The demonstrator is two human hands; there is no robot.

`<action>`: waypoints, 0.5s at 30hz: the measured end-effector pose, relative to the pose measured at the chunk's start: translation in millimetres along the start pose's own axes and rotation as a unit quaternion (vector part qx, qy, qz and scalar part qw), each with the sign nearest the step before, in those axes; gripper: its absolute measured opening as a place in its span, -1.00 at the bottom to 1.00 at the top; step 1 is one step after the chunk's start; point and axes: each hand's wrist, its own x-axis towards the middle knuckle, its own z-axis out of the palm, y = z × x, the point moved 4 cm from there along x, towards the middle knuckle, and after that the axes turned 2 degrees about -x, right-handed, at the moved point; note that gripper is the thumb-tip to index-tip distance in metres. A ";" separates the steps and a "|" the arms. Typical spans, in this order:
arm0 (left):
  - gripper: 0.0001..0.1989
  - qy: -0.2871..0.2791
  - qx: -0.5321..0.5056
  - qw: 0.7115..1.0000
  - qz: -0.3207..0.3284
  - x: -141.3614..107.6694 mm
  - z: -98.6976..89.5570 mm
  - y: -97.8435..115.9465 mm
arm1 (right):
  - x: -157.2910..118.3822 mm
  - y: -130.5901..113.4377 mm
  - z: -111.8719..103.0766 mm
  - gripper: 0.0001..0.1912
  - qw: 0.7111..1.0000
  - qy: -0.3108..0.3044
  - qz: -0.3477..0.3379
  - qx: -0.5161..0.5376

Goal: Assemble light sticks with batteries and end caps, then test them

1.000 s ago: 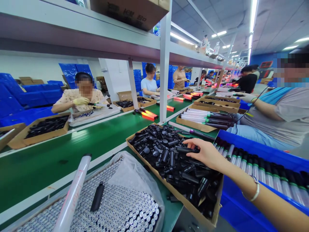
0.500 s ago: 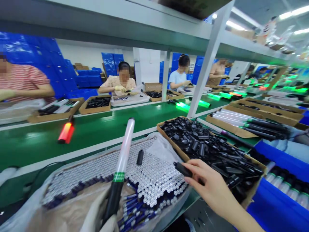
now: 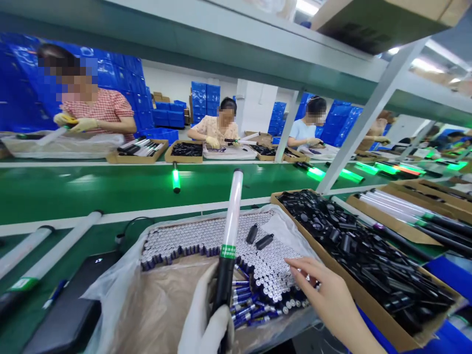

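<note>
My left hand (image 3: 206, 324), in a white glove, grips the black handle of a light baton, whose translucent white tube (image 3: 231, 216) stands nearly upright. My right hand (image 3: 324, 290), bare, rests at the edge of a bag-lined tray of silver cylindrical batteries (image 3: 221, 241), with its fingertips over them and nothing visible in it. Two black end caps (image 3: 258, 238) lie on top of the batteries. Some batteries with blue wrappers (image 3: 245, 309) lie loose near my hands. To the right stands a cardboard box (image 3: 383, 314) heaped with black caps.
A green conveyor belt (image 3: 110, 191) runs across, with a glowing green baton (image 3: 176, 178) on it. White tubes (image 3: 47, 255) and a black slab (image 3: 62, 307) lie at the left. Several co-workers sit beyond the belt, among cardboard trays, under a white shelf (image 3: 228, 29).
My view has swung left. My right hand no longer holds a black cap, and a second cap now lies on the batteries. The baton in my left hand stands more upright.
</note>
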 end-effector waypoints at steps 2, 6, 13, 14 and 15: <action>-0.28 -0.008 -0.024 1.000 0.000 -1.1 1.1 -0.7 | 7.5 -18.1 8.9 -0.66 0.999 -0.012 -0.030 0.009; -0.25 -0.012 -0.074 0.997 -0.017 -4.9 -4.4 4.7 | 26.9 -52.0 15.4 -0.70 0.998 -0.031 -0.062 -0.011; -0.36 0.147 -0.071 0.979 0.121 -14.3 -58.5 30.8 | 12.4 -97.1 83.4 -0.59 0.958 -0.241 -0.151 -0.037; -0.39 0.152 -0.067 0.977 0.134 -14.3 -62.5 31.1 | 10.4 -101.5 93.3 -0.56 0.954 -0.252 -0.154 -0.058; -0.42 0.145 -0.068 0.977 0.137 -13.6 -64.5 30.3 | 10.0 -105.1 100.6 -0.55 0.951 -0.256 -0.152 -0.082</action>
